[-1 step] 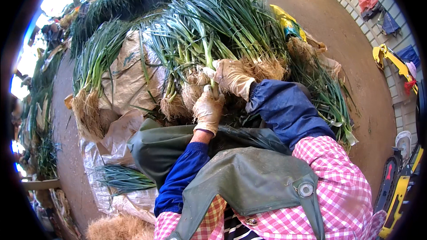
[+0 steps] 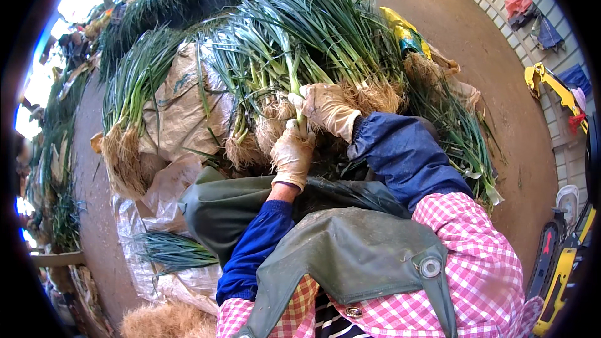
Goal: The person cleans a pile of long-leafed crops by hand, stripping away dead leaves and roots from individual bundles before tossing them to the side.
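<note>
My left hand (image 2: 293,153), in a soiled pale glove, is closed around the lower end of a green onion (image 2: 295,81). Just above it, my right hand (image 2: 328,109), gloved the same way, has its thumb and fingers closed on the same stalk. The onion's long leaves point away from me; its root end is hidden by my left hand. Beside my hands lie bunched green onions (image 2: 260,69) with muddy, hairy roots. More bunches with bushy roots (image 2: 375,95) lie just beyond my right hand.
Another green onion bunch (image 2: 144,81) rests at the left on a tan sack (image 2: 188,81). A few trimmed leaves (image 2: 175,251) lie on plastic sheeting near a heap of cut roots (image 2: 169,321). A yellow bag (image 2: 405,31) stands at far right, yellow machinery (image 2: 557,288) at the right edge.
</note>
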Demonstrator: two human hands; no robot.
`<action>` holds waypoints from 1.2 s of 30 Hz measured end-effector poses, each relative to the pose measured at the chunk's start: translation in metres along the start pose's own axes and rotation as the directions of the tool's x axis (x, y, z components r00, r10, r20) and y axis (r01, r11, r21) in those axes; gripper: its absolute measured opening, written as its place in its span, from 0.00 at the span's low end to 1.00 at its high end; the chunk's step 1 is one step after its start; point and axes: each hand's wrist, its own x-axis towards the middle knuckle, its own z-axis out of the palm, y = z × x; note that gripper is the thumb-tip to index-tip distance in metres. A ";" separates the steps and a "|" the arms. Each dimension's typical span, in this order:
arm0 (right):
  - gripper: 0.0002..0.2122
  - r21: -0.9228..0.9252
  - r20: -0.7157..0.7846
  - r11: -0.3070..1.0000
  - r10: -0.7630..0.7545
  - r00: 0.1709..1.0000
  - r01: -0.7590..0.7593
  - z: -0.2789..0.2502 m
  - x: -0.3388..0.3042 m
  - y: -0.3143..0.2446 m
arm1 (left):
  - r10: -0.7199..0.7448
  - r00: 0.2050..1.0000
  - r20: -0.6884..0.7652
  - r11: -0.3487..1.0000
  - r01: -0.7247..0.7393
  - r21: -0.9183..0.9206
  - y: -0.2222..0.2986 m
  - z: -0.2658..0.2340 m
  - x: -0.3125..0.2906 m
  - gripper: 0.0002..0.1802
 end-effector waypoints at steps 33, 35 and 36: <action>0.07 0.930 0.289 0.162 0.234 0.928 -0.331 0.066 0.038 0.018 | 0.001 0.851 0.526 -0.120 0.522 -0.844 0.019 -0.012 -0.060 0.20; 0.07 0.975 0.221 -0.023 0.252 0.942 -0.223 0.057 0.029 0.003 | -0.085 0.884 0.460 -0.257 0.426 -0.867 0.007 -0.010 -0.055 0.23; 0.08 0.966 0.231 -0.148 0.114 0.966 -0.213 0.056 0.028 0.006 | -0.127 0.903 0.410 -0.250 0.371 -0.894 0.002 -0.010 -0.051 0.22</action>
